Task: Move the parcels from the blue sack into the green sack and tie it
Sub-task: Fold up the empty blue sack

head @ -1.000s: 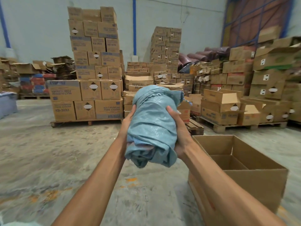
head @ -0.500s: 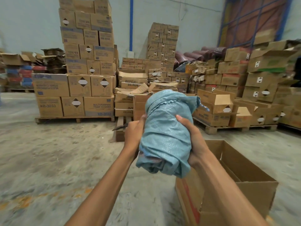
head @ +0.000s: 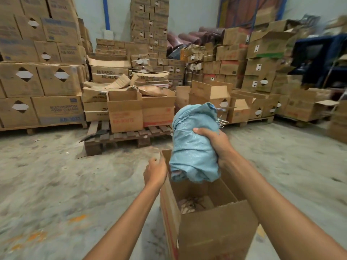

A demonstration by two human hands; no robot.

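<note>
Rolled blue sack [head: 193,147] gripped by right hand [head: 212,141], long axis near upright, held above open box [head: 216,231]; left hand [head: 155,169] curled just left of sack, hold unclear.

rolled blue sack [head: 191,147]: 1 | hands: 2, left hand [head: 155,170], right hand [head: 216,141] | open cardboard box [head: 216,233] nearest: 1 | wooden pallets [head: 120,137]: at least 3 | stacked cartons [head: 56,109]: dozens

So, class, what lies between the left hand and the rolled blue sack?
Head view: a corner of the open cardboard box stands between left hand and blue sack.
</note>
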